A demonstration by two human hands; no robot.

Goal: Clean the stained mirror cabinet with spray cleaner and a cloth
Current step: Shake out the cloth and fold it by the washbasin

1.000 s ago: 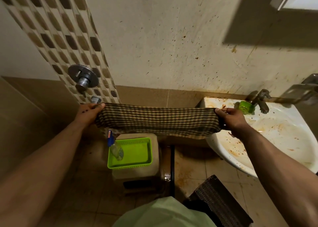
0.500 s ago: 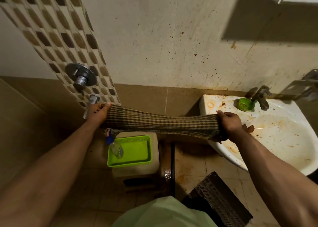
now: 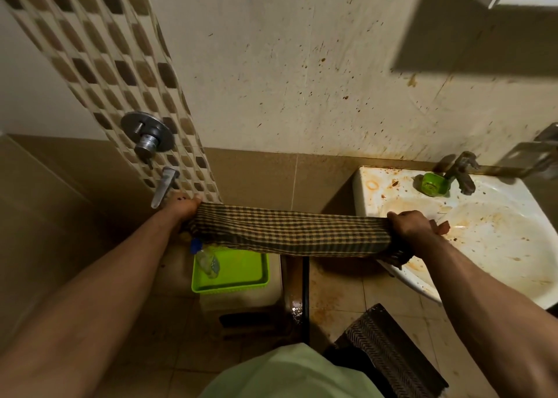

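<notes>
While both hands, left and right, grip a checked cloth stretched between them, the stained sink sits right, a spray bottle in a green tray below.

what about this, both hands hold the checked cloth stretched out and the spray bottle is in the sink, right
The head view shows the spray bottle in the green tray, not the sink. Left hand and right hand do hold the checked cloth stretched out.
</notes>
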